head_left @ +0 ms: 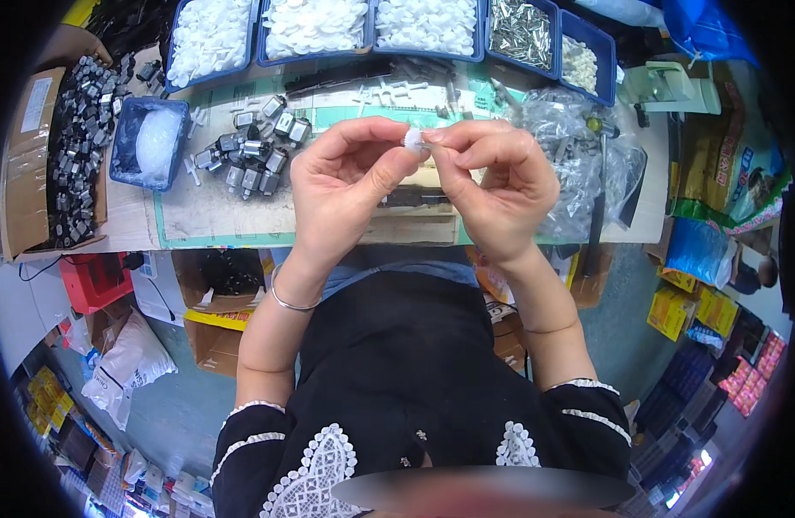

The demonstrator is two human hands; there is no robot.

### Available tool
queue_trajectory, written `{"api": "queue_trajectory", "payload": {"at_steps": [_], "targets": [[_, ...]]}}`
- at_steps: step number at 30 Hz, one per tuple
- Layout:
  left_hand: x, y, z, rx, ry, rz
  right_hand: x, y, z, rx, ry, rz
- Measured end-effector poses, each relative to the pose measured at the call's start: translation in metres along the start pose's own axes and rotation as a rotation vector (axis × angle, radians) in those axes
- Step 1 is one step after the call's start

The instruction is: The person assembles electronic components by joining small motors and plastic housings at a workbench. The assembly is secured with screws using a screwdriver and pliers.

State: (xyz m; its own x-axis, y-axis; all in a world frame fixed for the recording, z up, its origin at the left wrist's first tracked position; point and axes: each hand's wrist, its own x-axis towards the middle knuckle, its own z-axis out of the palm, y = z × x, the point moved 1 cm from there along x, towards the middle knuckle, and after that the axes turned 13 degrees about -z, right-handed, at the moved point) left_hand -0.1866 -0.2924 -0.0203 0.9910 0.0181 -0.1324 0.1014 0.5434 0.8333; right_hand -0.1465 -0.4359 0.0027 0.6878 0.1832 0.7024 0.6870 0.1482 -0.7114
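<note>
**White plastic part pinched between both hands above the desk's near edge**

White plastic part (pixel 413 140), small, exact shape not resolvable, is held in the air between the two hands, above the middle of the desk's (pixel 207 216) near edge. Left hand (pixel 345 186): thumb and index fingertips closed on the part's left side; remaining fingers curled loosely toward the palm. A thin metal bangle (pixel 287 300) sits on the left wrist. Right hand (pixel 492 186): thumb and index fingertips pressed on the part's right side, other fingers bent inward. The fingertips of both hands meet at the part; neither hand touches the desk.

On the desk, left of the left hand: a loose cluster of small metal motors (pixel 255 151). Further left, a small blue bin (pixel 125 129) holding a clear bag. At the left edge, a cardboard box (pixel 26 186) filled with more motors. Along the far edge, a row of blue trays (pixel 259 52): three with white plastic pieces, one with metal parts (pixel 520 30). Right of the right hand: a crumpled clear plastic bag (pixel 587 164).
</note>
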Motion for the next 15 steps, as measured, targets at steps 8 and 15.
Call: {"api": "queue_trajectory", "payload": {"at_steps": [8,15], "targets": [[-0.0049,-0.0028,-0.0010,-0.034,-0.014,-0.032,-0.0044,-0.0048,0.0018,-0.102,-0.092,-0.054],[-0.0043,0.0004,-0.0015,0.603,0.099,0.273,-0.0047,-0.0069,0.0023,-0.371,-0.261,0.051]]}}
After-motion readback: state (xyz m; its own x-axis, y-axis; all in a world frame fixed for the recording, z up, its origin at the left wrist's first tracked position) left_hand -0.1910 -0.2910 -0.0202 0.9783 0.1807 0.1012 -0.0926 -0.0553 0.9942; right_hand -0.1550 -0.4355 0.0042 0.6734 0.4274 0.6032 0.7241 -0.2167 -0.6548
